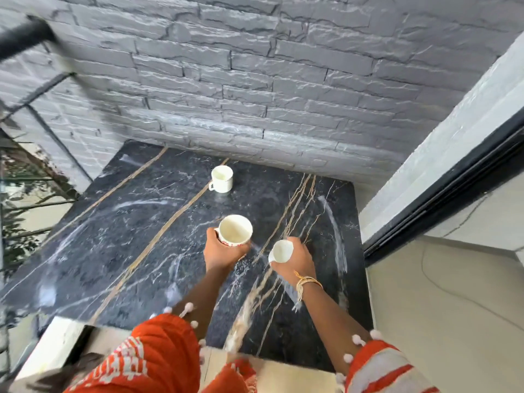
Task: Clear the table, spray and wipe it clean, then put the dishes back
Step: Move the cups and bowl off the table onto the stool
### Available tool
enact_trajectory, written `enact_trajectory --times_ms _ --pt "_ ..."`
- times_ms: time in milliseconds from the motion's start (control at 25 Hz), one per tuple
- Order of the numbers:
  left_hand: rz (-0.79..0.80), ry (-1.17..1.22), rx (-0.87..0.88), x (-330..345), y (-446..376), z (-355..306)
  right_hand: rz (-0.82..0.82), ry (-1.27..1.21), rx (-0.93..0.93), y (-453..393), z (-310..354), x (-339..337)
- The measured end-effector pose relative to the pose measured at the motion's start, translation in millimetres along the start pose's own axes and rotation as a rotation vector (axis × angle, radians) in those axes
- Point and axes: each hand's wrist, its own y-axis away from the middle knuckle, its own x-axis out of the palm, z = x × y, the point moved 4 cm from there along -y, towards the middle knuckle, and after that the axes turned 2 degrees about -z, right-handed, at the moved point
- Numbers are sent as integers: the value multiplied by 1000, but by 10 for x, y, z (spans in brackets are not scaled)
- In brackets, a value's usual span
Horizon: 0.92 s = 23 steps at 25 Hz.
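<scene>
A black marble table with gold veins fills the middle of the head view. My left hand grips a white mug with red print just above the table's centre. My right hand holds a small white cup, tilted toward the left. A third white mug stands upright on the table near the far edge, handle pointing left, apart from both hands. All the cups look empty inside.
A grey stone-brick wall rises right behind the table. A black-framed sliding door and pale floor lie to the right. A dark railing and foliage are at the left. White smears streak the tabletop.
</scene>
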Motion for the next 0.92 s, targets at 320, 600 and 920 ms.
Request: enact_trajectory --times_ms 320,600,920 --pt "-289 109 -116 -1072 1601 837 84 -53 -181 1445 -44 364" --pt "-541 234 -246 -2292 2591 1806 269 -56 -321 2521 238 1136" --pt "-696 169 -434 -3479 3110 3113 530 194 -451 3602 395 2584"
